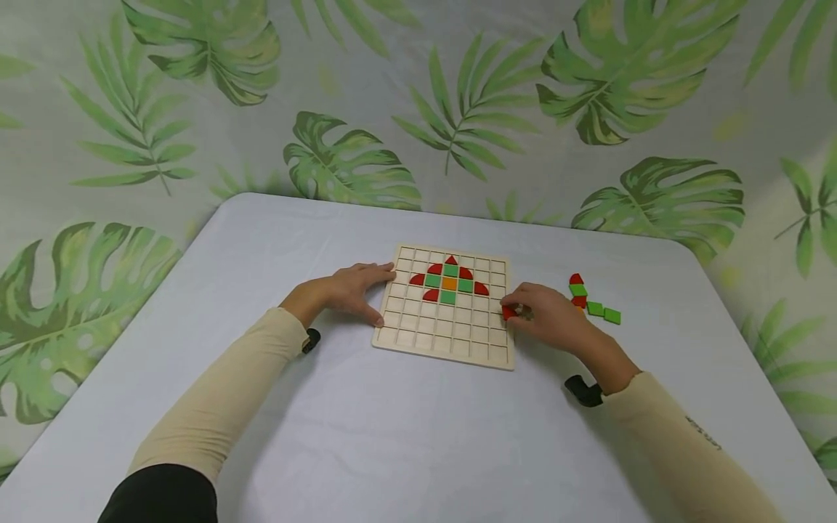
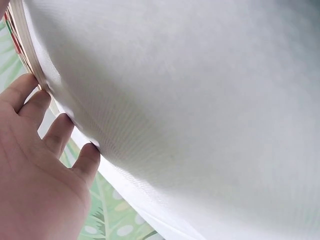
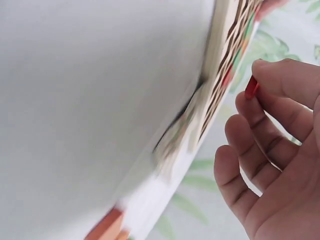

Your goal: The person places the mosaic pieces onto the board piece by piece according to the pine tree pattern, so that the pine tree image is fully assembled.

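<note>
A square wooden grid board (image 1: 418, 330) lies on the white table. On it, green square tiles surround one orange tile (image 1: 450, 283), with a red triangle (image 1: 451, 260) at the top and red rounded-corner tiles (image 1: 481, 289) along the sides. My left hand (image 1: 353, 290) rests at the board's left edge, fingers and thumb spread; in the left wrist view its fingertips (image 2: 31, 80) touch the rim. Over the right edge, my right hand (image 1: 549, 316) pinches a small red tile (image 3: 251, 88) between thumb and finger, its other fingers loosely bent. The tile's full outline is hidden by the fingers.
Right of the board, beyond my right hand, lie several loose tiles: green squares (image 1: 612, 316) and red pieces (image 1: 575, 279). The white tabletop (image 1: 366, 436) ends at a back edge, with a leaf-patterned cloth (image 1: 353, 160) behind it.
</note>
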Demonstrator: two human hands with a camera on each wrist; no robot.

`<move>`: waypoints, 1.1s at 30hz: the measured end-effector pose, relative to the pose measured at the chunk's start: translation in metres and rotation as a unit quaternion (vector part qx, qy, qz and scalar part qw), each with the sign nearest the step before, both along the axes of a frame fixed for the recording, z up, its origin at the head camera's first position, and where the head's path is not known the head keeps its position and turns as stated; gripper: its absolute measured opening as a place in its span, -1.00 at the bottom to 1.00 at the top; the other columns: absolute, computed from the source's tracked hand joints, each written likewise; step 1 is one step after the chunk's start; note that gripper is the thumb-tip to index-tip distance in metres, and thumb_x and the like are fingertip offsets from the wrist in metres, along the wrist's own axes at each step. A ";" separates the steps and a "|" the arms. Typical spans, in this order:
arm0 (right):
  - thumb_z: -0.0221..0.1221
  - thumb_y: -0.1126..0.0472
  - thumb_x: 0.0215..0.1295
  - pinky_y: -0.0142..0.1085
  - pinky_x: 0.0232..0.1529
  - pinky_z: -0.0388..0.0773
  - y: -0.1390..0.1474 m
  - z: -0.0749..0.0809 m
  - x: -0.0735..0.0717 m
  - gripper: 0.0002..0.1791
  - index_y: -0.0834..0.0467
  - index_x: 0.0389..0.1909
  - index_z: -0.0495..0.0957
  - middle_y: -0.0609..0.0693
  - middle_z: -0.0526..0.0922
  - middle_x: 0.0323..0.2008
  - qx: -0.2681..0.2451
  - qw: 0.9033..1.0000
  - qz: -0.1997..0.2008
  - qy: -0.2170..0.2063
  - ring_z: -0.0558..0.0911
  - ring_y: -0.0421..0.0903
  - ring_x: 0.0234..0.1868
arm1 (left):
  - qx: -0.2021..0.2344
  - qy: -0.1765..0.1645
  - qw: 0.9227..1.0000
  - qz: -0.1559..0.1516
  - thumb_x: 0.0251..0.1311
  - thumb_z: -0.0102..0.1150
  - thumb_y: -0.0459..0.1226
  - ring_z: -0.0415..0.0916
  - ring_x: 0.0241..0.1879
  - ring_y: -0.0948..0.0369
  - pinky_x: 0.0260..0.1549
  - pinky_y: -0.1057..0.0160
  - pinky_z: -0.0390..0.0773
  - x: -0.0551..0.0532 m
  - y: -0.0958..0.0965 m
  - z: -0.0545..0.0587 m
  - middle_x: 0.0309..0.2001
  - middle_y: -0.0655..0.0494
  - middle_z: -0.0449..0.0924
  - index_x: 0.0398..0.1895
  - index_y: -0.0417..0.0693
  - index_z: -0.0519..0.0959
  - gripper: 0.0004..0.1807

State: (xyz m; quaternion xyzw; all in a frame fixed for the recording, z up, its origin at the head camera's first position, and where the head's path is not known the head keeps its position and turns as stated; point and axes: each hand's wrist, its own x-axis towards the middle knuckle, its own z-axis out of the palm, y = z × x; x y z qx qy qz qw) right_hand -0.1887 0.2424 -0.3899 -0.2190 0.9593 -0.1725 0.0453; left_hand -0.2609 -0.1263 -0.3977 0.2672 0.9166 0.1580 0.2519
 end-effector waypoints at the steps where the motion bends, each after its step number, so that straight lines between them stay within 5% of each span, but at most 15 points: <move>1: 0.32 0.20 0.24 -0.28 -0.22 0.51 -0.005 0.000 -0.002 -0.67 0.17 0.02 0.68 0.00 0.67 -0.19 -0.001 1.000 0.002 -0.004 0.53 -0.10 -0.24 | 0.002 0.000 1.000 0.000 0.02 0.44 0.08 -0.22 0.62 -0.03 0.52 -0.21 -0.06 0.000 0.000 0.000 0.64 0.23 -0.18 0.58 0.13 0.08 0.07; 14: 0.29 0.18 0.24 -0.13 -0.03 0.58 -0.043 0.010 -0.020 -0.66 0.18 0.02 0.66 0.03 0.69 -0.13 0.009 0.999 -0.022 -0.047 0.55 -0.02 -0.13 | 0.000 0.004 1.000 0.000 0.03 0.44 0.07 -0.22 0.62 -0.03 0.52 -0.21 -0.06 0.000 -0.001 0.003 0.64 0.22 -0.17 0.58 0.12 0.08 0.07; 23: 0.27 0.15 0.25 -0.08 0.06 0.56 -0.059 0.001 -0.037 -0.66 0.14 0.03 0.67 0.03 0.70 -0.08 0.043 0.997 -0.006 -0.059 0.54 -0.02 -0.10 | 0.004 -0.003 1.000 -0.005 0.03 0.43 0.06 -0.23 0.62 -0.02 0.54 -0.18 -0.08 -0.001 -0.002 0.001 0.64 0.21 -0.18 0.58 0.11 0.08 0.07; 33: 0.26 0.17 0.28 -0.14 -0.03 0.58 -0.060 -0.005 -0.036 -0.71 0.12 0.00 0.64 0.00 0.68 -0.15 0.034 0.997 0.002 -0.069 0.55 -0.06 -0.16 | 0.002 0.005 1.000 -0.007 0.04 0.43 0.06 -0.21 0.62 -0.04 0.53 -0.19 -0.06 -0.001 -0.003 -0.001 0.64 0.19 -0.16 0.58 0.10 0.08 0.06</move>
